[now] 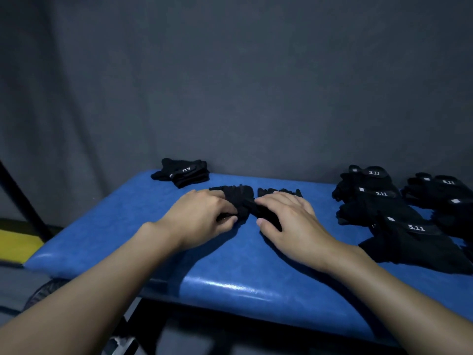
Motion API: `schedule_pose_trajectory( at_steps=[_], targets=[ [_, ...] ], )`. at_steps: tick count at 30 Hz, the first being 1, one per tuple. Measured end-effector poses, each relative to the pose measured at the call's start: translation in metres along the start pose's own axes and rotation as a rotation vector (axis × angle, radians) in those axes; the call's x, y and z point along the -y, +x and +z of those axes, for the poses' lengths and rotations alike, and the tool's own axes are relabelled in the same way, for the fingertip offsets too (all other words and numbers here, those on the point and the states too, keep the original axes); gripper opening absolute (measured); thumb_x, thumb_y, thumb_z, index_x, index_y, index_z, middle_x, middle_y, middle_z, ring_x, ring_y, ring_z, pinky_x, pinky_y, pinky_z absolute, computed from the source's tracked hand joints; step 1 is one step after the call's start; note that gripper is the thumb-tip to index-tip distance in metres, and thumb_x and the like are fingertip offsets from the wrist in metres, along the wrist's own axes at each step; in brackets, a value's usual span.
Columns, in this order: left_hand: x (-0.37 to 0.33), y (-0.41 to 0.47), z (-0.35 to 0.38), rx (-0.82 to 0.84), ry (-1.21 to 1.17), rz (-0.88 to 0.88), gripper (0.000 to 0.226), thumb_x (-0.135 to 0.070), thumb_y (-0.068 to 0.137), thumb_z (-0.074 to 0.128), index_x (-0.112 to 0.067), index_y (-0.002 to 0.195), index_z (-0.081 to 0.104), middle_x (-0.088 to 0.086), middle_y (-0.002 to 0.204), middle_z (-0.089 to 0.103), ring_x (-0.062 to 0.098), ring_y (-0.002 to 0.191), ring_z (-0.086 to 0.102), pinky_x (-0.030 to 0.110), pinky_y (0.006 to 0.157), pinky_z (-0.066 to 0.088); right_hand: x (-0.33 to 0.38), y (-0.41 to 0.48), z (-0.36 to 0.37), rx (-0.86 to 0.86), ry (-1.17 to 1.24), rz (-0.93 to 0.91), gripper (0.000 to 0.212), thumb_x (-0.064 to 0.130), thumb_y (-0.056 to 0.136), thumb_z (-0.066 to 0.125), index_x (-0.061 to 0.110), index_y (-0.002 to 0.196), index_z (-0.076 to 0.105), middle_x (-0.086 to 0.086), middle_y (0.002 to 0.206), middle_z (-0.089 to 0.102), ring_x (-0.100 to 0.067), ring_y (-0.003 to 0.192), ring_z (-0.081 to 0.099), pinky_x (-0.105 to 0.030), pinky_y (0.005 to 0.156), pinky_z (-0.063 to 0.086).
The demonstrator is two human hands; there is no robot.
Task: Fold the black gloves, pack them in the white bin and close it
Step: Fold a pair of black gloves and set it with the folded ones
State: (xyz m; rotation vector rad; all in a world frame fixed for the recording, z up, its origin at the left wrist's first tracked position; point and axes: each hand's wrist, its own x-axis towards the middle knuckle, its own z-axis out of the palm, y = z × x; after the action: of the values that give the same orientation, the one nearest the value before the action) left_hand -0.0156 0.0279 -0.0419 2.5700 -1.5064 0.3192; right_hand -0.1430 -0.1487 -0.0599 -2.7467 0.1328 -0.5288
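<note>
A black glove [243, 201] lies on the blue padded bench [230, 265] between my hands. My left hand [202, 216] grips its left part, thumb and fingers curled round the fabric. My right hand [289, 219] lies over its right part, fingers bent onto the cloth and thumb beside it. A folded black glove stack [184, 172] with a white 5.11 label sits at the bench's back edge. A heap of unfolded black gloves [399, 216] covers the right side. No white bin is in view.
A grey curtain [230, 85] hangs right behind the bench. A black pole [23, 201] and a yellow surface [18, 247] stand off the left end. Dark frame parts show under the bench's front edge.
</note>
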Motion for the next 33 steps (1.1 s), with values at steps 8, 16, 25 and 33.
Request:
schedule_pose_trajectory(
  at_steps=[8, 16, 25, 33],
  targets=[
    [0.005, -0.018, -0.014, -0.073, 0.068, 0.014, 0.046, -0.048, 0.078, 0.027, -0.021, 0.081, 0.064, -0.006, 0.083, 0.058, 0.016, 0.069, 0.053, 0.033, 0.057, 0.043, 0.019, 0.019, 0.007, -0.039, -0.016, -0.031, 0.038, 0.041, 0.098, 0.048, 0.033, 0.136, 0.049, 0.016, 0.127, 0.053, -0.005, 0.127, 0.035, -0.031, 0.109, 0.013],
    [0.023, -0.033, -0.013, -0.043, -0.208, -0.114, 0.035, -0.053, 0.089, 0.043, -0.037, 0.112, 0.064, -0.012, 0.109, 0.053, 0.011, 0.100, 0.052, 0.035, 0.090, 0.046, 0.024, 0.016, 0.018, -0.024, -0.066, -0.041, 0.039, 0.048, 0.098, 0.043, 0.037, 0.135, 0.048, 0.017, 0.111, 0.055, -0.009, 0.119, 0.035, -0.035, 0.105, 0.016],
    [0.046, -0.029, 0.011, 0.145, -0.214, -0.220, 0.062, -0.065, 0.084, 0.037, -0.046, 0.143, 0.043, -0.012, 0.137, 0.051, 0.010, 0.133, 0.041, 0.043, 0.114, 0.029, 0.032, 0.019, 0.023, -0.036, -0.126, -0.004, 0.043, 0.055, 0.098, 0.036, 0.036, 0.133, 0.053, 0.012, 0.109, 0.063, -0.013, 0.118, 0.034, -0.036, 0.098, 0.015],
    [0.043, -0.032, 0.009, 0.099, -0.295, -0.236, 0.067, -0.057, 0.090, 0.051, -0.025, 0.148, 0.043, -0.015, 0.150, 0.034, 0.010, 0.135, 0.041, 0.043, 0.115, 0.031, 0.039, 0.020, 0.025, -0.060, -0.100, 0.026, 0.041, 0.052, 0.098, 0.040, 0.036, 0.132, 0.056, 0.009, 0.113, 0.063, -0.012, 0.124, 0.031, -0.037, 0.100, 0.014]
  ],
)
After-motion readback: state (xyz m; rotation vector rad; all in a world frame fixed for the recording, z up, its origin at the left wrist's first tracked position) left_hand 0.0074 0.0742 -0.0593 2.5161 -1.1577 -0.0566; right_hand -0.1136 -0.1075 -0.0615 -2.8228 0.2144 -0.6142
